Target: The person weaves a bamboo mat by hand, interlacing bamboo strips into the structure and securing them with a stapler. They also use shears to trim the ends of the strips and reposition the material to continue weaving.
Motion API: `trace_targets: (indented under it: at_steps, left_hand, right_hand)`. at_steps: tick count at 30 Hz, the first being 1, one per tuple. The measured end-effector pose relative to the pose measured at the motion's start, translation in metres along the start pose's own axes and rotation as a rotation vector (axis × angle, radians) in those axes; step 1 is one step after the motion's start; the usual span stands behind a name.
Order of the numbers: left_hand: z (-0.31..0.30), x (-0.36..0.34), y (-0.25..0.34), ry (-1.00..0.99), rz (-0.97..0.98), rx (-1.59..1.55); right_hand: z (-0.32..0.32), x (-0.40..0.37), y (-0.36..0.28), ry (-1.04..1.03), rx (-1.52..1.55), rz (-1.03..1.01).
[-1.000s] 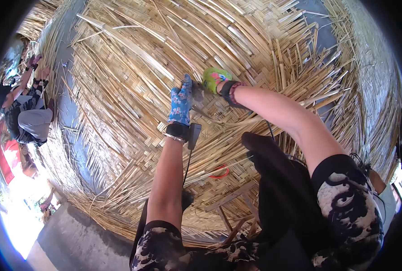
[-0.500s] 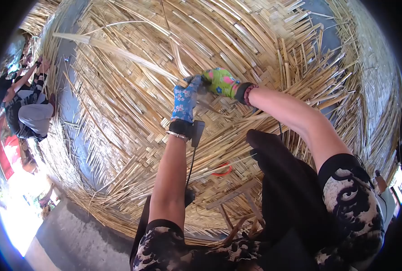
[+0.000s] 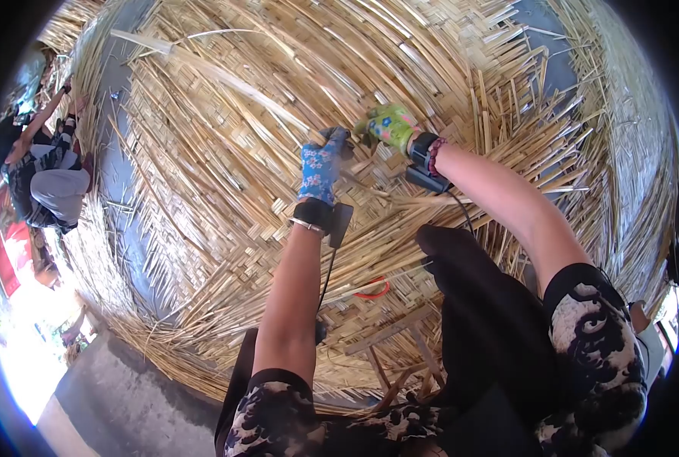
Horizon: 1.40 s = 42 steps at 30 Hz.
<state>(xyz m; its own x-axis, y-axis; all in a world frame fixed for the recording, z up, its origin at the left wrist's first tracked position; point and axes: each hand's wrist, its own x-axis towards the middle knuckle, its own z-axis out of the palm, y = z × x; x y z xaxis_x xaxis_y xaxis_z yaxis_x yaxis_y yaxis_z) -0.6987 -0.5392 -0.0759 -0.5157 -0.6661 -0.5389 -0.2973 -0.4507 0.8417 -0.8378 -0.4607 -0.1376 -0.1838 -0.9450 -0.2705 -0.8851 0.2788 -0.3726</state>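
Note:
My left hand (image 3: 323, 164), in a blue flowered glove, is closed round the lower end of a long pale reed strip (image 3: 233, 82), which slants up to the left. Just right of it is my right hand (image 3: 389, 128), in a green flowered glove, with its fingers curled; whatever they hold is too small to make out. The two hands are a little apart. Beneath both lies a large woven reed mat (image 3: 278, 221) with many loose stalks over it.
A person (image 3: 50, 175) crouches at the far left beside the mat. A small wooden stool (image 3: 389, 350) stands near my legs, with a red ring (image 3: 374, 293) above it. Reed bundles (image 3: 621, 152) line the right side, and a concrete block (image 3: 126, 404) is at the lower left.
My right hand has moved right, away from my left hand. My left hand and the strip have shifted slightly right. The other person's arm has risen.

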Motion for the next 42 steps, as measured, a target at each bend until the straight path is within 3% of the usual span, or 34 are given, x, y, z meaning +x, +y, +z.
trace_targets:
  at_steps: [2,3,6,7,9,12,14,16,17,18,20,21,24,25,26,28,29,33,35,36,38,39,40,42]
  left_hand:
    - [0.003,-0.001,0.001,-0.012,0.018,0.053]
    - [0.001,0.0,-0.002,-0.033,0.029,-0.03]
    - [-0.001,-0.004,-0.006,-0.043,0.055,-0.071]
    - [-0.002,-0.007,-0.006,-0.032,0.074,-0.028]
    - [-0.001,-0.011,0.001,-0.021,0.052,0.004]
    - [0.002,-0.008,0.001,0.009,0.001,0.065]
    - [0.005,0.001,-0.007,0.027,-0.027,0.091]
    - [0.006,0.013,-0.017,-0.05,-0.02,0.027]
    - [0.005,0.017,-0.02,-0.027,-0.066,0.14]
    - [0.003,0.019,-0.025,-0.026,-0.066,0.14]
    - [0.006,0.012,-0.018,-0.012,0.006,0.302]
    - [0.008,0.009,-0.014,-0.017,0.004,0.302]
    - [0.012,0.0,0.0,-0.03,0.008,0.527]
    - [0.013,0.001,0.002,-0.068,0.014,0.683]
    - [0.015,0.001,0.003,-0.108,0.021,0.838]
    - [0.017,0.002,0.006,-0.163,-0.018,0.96]
    - [0.019,0.002,0.008,-0.216,-0.055,1.084]
    - [0.017,0.002,0.008,-0.313,-0.026,1.101]
    - [0.02,0.004,0.001,-0.27,0.034,1.277]
    - [0.022,0.006,-0.003,-0.271,0.04,1.275]
    - [0.026,-0.001,0.001,-0.232,0.008,1.263]
    - [0.025,-0.002,-0.001,-0.233,0.006,1.262]
    - [0.024,-0.002,-0.004,-0.186,0.069,1.236]
    - [0.021,-0.003,-0.009,-0.135,0.132,1.204]
  right_hand:
    - [-0.009,-0.003,0.003,0.214,0.184,-0.37]
    - [-0.012,-0.003,0.002,0.215,0.183,-0.37]
    - [-0.024,-0.01,-0.008,-0.07,1.52,0.033]
    - [-0.031,-0.014,-0.008,-0.071,1.52,0.031]
    - [-0.048,-0.026,-0.004,-0.015,2.018,0.028]
    - [-0.075,-0.04,-0.017,0.102,1.929,-0.107]
    - [-0.088,-0.047,0.001,0.001,1.981,-0.167]
    - [-0.097,-0.042,0.021,-0.021,1.749,-0.265]
    - [-0.091,-0.047,0.013,0.247,1.616,0.052]
    - [-0.081,-0.046,0.019,0.247,1.617,0.052]
    - [-0.058,-0.049,0.036,0.396,2.027,0.478]
    - [-0.047,-0.052,0.041,0.299,2.007,0.614]
    - [-0.034,-0.068,0.03,0.127,1.915,0.509]
    - [-0.032,-0.068,0.027,0.042,2.104,0.57]
    - [-0.031,-0.07,0.026,0.045,2.103,0.571]
    - [-0.031,-0.074,0.025,0.171,1.777,0.525]
    - [-0.03,-0.074,0.025,0.177,1.778,0.528]
    - [-0.03,-0.064,0.024,0.306,1.676,0.509]
    - [-0.036,-0.055,0.026,0.515,1.816,0.782]
    - [-0.034,-0.051,0.034,0.52,1.813,0.779]
    - [-0.033,-0.045,0.041,0.565,2.136,0.609]
    - [-0.032,-0.043,0.043,0.471,2.116,0.433]
    - [-0.031,-0.039,0.044,0.47,2.116,0.435]
    - [-0.03,-0.025,0.052,0.226,1.691,0.384]
